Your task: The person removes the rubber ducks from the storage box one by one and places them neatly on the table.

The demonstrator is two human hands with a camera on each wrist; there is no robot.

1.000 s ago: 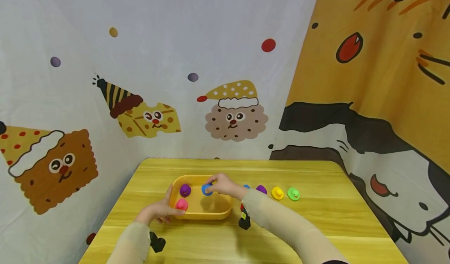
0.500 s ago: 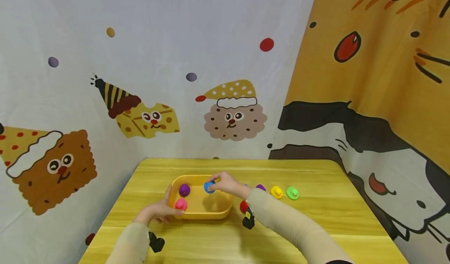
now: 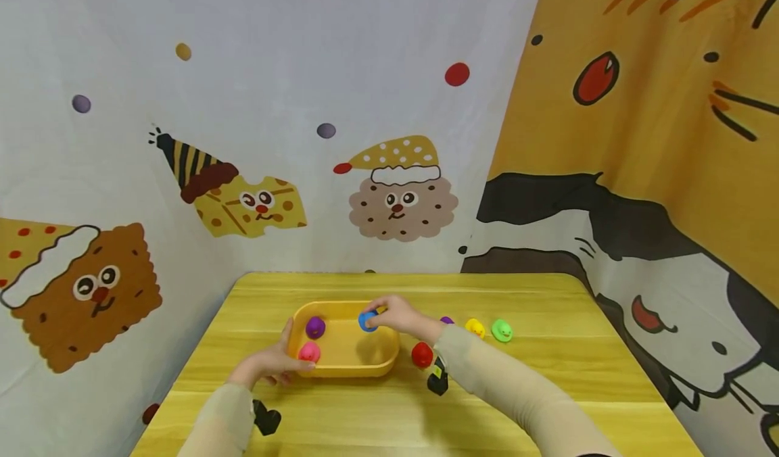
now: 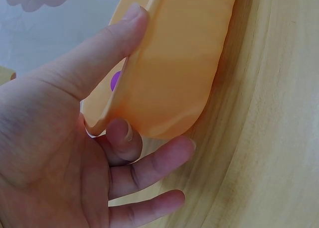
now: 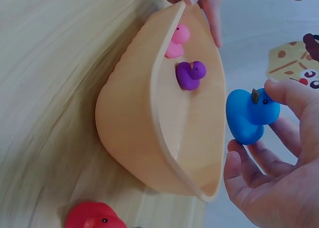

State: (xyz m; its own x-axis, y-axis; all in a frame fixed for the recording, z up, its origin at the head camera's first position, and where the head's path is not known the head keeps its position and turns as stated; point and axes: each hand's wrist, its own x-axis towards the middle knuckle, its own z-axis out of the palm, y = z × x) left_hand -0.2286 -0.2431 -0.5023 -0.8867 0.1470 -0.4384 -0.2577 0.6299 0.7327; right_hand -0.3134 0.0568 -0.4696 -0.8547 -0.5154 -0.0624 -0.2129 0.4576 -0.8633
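My right hand (image 3: 398, 314) pinches a blue rubber duck (image 5: 245, 116) between thumb and fingers, above the right part of a yellow-orange plastic basin (image 3: 347, 372). In the right wrist view the duck is held beside the rim, apart from it. At the basin's left end, my left hand (image 3: 268, 362) grips the near corner, its thumb (image 4: 117, 41) along the rim and other fingers beside the outer wall. Inside, toward the left, sit a purple rubber duck (image 5: 189, 76) and a pink rubber duck (image 5: 175, 43).
A red rubber duck (image 3: 422, 355) stands on the wooden table (image 3: 341, 416) just right of the basin. Farther right are a yellow duck (image 3: 475, 327), a green duck (image 3: 502, 330) and a second purple duck (image 3: 447, 320), partly hidden by the right arm. A printed curtain (image 3: 255, 71) hangs behind.
My right hand has shifted slightly right and up with the blue duck. The red duck now shows fully beside the right wrist. The left hand keeps its place on the basin.
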